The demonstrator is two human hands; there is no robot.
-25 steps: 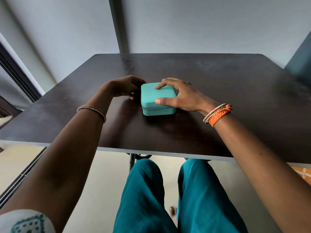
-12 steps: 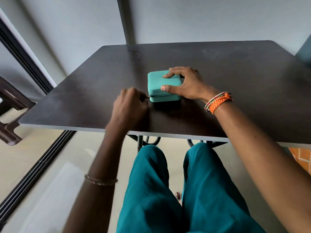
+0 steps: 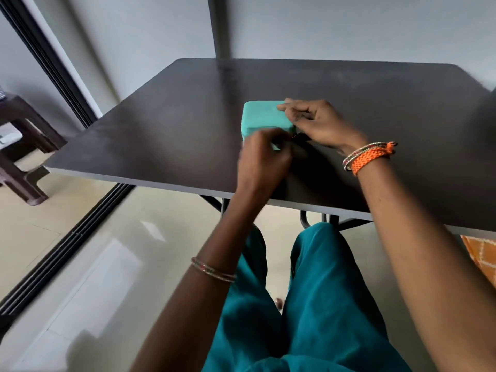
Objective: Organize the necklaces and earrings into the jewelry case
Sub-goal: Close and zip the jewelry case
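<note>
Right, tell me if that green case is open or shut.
Shut. The case has its lid flat on its base; left hand works at its front corner, right hand steadies it.

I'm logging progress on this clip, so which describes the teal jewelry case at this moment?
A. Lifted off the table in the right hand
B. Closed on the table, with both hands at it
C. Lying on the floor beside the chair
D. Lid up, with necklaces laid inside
B: the teal jewelry case sits closed on the dark table, with the right hand on its right side and the left hand at its near edge.
</note>
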